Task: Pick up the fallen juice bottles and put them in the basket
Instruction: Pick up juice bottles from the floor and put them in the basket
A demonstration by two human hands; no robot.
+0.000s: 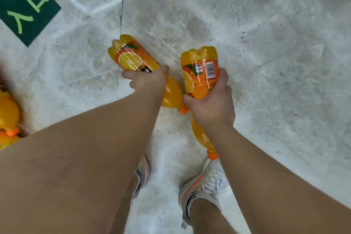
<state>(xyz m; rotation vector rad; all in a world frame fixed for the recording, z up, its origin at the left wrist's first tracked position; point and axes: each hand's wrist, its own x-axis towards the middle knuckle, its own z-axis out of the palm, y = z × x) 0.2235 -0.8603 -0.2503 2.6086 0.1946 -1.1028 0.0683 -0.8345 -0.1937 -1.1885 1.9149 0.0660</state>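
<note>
Grey concrete floor (247, 24), left hand (148, 81) grasping one juice bottle (133, 57), right hand (212, 104) seemingly another (199, 70).

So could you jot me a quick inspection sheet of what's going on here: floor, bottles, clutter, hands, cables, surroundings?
Surface: pale grey floor, scuffed, with a dark seam running up it.
Job's things: two orange juice bottles, left bottle and right bottle, caps pointing toward the person; more bottles at the left edge; basket not clearly seen.
Clutter: nothing seen.
Hands: left hand grips the left bottle around its middle; right hand grips the right bottle.
Cables: nothing seen.
Surroundings: green floor sign with light green characters at top left; the person's white shoes below.
</note>
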